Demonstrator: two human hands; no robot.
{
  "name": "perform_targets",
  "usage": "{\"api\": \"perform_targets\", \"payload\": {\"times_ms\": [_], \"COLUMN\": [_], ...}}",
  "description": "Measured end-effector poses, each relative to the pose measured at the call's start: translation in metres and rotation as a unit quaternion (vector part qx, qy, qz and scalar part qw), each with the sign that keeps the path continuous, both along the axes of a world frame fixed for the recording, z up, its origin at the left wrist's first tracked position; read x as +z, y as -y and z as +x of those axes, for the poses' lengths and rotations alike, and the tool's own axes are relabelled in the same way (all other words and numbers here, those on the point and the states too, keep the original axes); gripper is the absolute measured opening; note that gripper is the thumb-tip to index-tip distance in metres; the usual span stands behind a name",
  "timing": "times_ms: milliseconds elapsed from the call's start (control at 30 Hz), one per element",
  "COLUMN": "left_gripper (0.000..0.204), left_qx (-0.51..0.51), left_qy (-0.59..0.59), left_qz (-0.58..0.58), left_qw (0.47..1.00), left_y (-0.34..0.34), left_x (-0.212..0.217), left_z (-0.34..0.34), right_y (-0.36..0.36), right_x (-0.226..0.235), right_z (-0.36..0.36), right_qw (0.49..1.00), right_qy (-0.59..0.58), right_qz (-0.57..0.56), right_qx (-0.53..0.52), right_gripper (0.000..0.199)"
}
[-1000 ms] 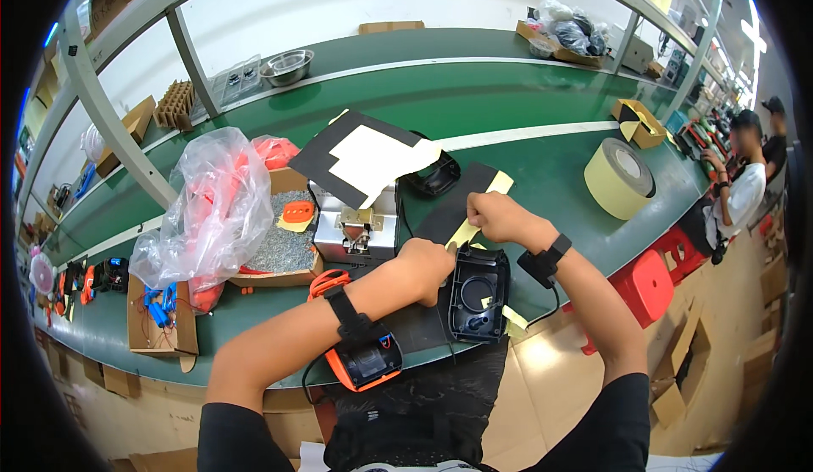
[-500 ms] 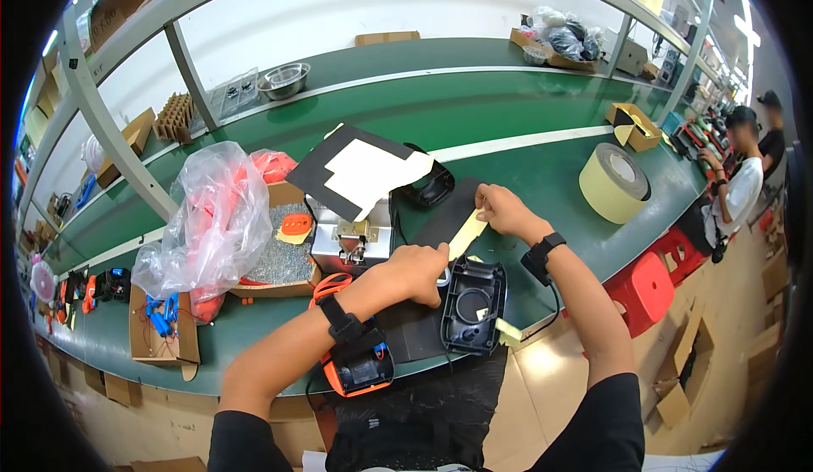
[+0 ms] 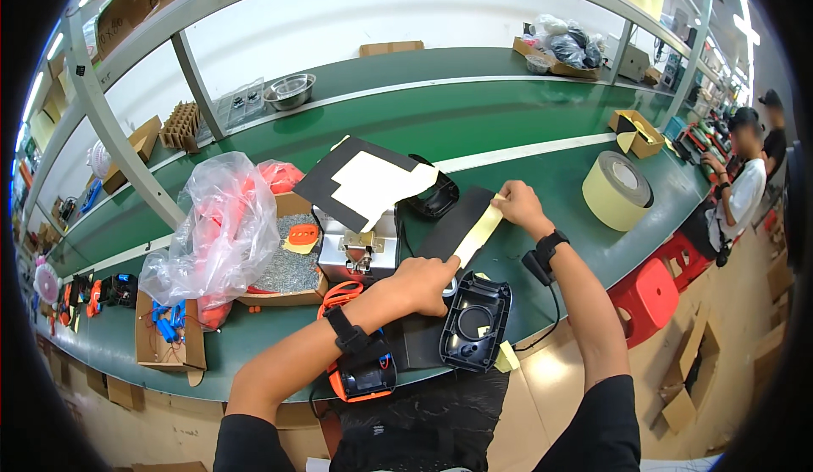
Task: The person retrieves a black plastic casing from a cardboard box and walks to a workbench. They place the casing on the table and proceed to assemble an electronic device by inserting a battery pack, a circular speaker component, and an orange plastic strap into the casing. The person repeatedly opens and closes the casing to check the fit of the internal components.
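Observation:
A pale yellow strip (image 3: 478, 237) stretches between my hands along the edge of a black sheet (image 3: 461, 216). My right hand (image 3: 520, 207) pinches its far end. My left hand (image 3: 419, 286), fingers closed, grips its near end, though its fingertips are partly hidden. Just below the strip lies an open black plastic housing (image 3: 476, 320), hollow side up, with a yellow scrap at its corner. An orange and black housing (image 3: 362, 379) sits under my left forearm. Beyond my left hand stands a metal fixture (image 3: 360, 252), topped by a black sheet with yellow paper (image 3: 373, 180).
A big roll of yellow-backed black tape (image 3: 616, 191) stands on the right of the green bench. On the left are a plastic bag of orange parts (image 3: 216, 239), an open carton (image 3: 292, 294) and a box of blue parts (image 3: 169, 353). Red stools (image 3: 644, 298) and two people are at right.
My right hand has moved slightly right and away, drawing the strip out longer between my hands. My left hand has shifted a little to the right. The view has tilted slightly.

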State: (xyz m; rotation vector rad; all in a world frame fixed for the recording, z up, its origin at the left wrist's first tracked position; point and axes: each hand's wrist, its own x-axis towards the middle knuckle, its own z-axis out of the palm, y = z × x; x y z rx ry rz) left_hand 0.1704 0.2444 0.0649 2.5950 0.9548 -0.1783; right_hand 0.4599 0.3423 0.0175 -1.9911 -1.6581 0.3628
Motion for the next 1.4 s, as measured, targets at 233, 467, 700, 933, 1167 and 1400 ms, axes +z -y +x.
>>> {"api": "perform_targets", "payload": {"times_ms": [233,467,700,933,1167,1400], "left_gripper": [0.093,0.103,0.116,0.124,0.122,0.121], "left_qx": [-0.008,-0.057,-0.029,-0.03,-0.036,-0.02], "left_qy": [0.02,0.026,-0.068,-0.148,-0.165,-0.142], "left_qz": [0.01,0.027,-0.014,0.016,0.025,-0.005], "left_qw": [1.0,0.998,0.997,0.988,0.985,0.99], "left_y": [0.001,-0.006,-0.014,-0.015,-0.014,-0.019], "left_x": [-0.006,-0.009,0.001,0.002,0.012,0.007], "left_z": [0.004,0.001,0.017,0.039,0.05,0.045], "right_y": [-0.001,0.026,0.045,0.037,0.047,0.049], "right_x": [-0.004,0.016,0.035,0.033,0.043,0.031], "right_z": [0.03,0.005,-0.008,-0.009,-0.015,-0.014], "right_qw": [0.981,0.974,0.963,0.952,0.956,0.946], "right_qy": [0.161,0.111,0.017,0.051,0.018,-0.112], "right_qz": [0.061,0.163,-0.11,-0.135,-0.116,-0.116], "right_qx": [-0.093,0.108,0.246,0.269,0.27,0.28], "right_gripper": [0.032,0.025,0.033,0.02,0.015,0.021]}}
